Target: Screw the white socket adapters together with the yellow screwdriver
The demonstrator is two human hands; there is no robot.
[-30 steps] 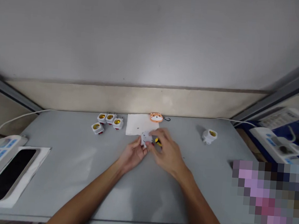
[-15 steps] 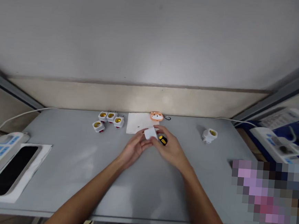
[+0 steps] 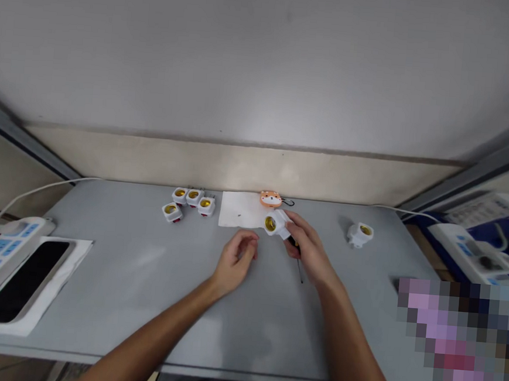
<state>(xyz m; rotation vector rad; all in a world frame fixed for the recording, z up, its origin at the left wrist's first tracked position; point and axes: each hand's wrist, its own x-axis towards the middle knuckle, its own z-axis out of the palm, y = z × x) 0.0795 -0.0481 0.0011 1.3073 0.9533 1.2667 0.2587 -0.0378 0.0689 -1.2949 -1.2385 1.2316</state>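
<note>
My right hand (image 3: pixel 309 245) grips a white lamp socket (image 3: pixel 283 223) whose gold-coloured threaded opening faces left. The same hand also has a screwdriver (image 3: pixel 295 244) with a black and yellow handle, its thin shaft slanting down towards the table. To the left, apart from the socket, is my left hand (image 3: pixel 235 259). Its fingers curl in with the thumb against them; whether anything small is inside is hidden. Behind the hands lies a white sheet of paper (image 3: pixel 239 208) with a small dark bit on it.
Several white lamp sockets (image 3: pixel 206 205) with red switches stand at the back left. One more socket (image 3: pixel 360 235) is at the right. An orange animal-face case (image 3: pixel 271 199) touches the paper. A phone (image 3: pixel 27 281) and power strip (image 3: pixel 5 253) lie at left; another strip (image 3: pixel 465 248) at right.
My hands have come apart. The lamp socket, held between both before, is now in my right hand only, turned so its opening shows. My left hand has curled; the screwdriver's shaft has come into view.
</note>
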